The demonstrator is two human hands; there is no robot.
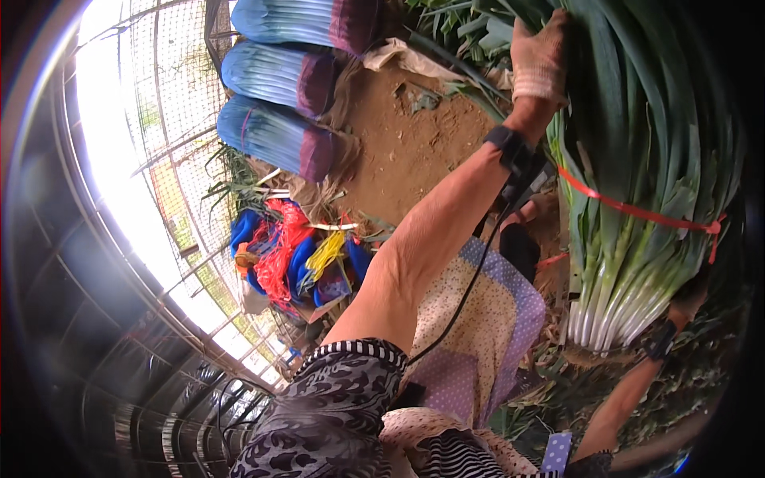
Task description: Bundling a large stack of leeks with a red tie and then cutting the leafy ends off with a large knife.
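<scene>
Brown soil point(398, 151) between three wrapped bundles point(279, 78) at its left edge and strapped leek bundle point(633, 163) at its right. Left hand point(540, 62) on the leaves, right hand point(689, 298) beside the stem ends; how closed, cannot tell. Across the soil, left forearm point(442, 227); lower left, coloured ties point(288, 248).

White daylight point(119, 163) floods a mesh wall point(153, 103) — dark ribbed covering point(96, 319) beside it, bare brown earth point(390, 159) below.
</scene>
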